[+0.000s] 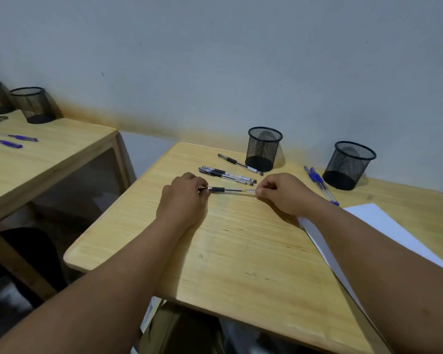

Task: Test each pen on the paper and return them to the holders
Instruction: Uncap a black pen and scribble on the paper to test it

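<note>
I hold one black pen (228,190) level above the wooden table (241,251). My left hand (183,198) pinches its tip end, where the cap seems to sit, and my right hand (284,192) pinches its clear rear end. Behind it lie three more black pens (228,175) (239,164). Several blue pens (320,183) lie to the right, near my right forearm. Two empty black mesh holders stand at the back, one (264,148) behind the black pens and one (348,166) behind the blue pens. White paper (384,221) lies at the right, partly under my right arm.
A second wooden table (49,154) stands to the left with two more mesh holders (33,104) and two blue pens (13,139). A gap separates the two tables. A pale wall runs close behind both.
</note>
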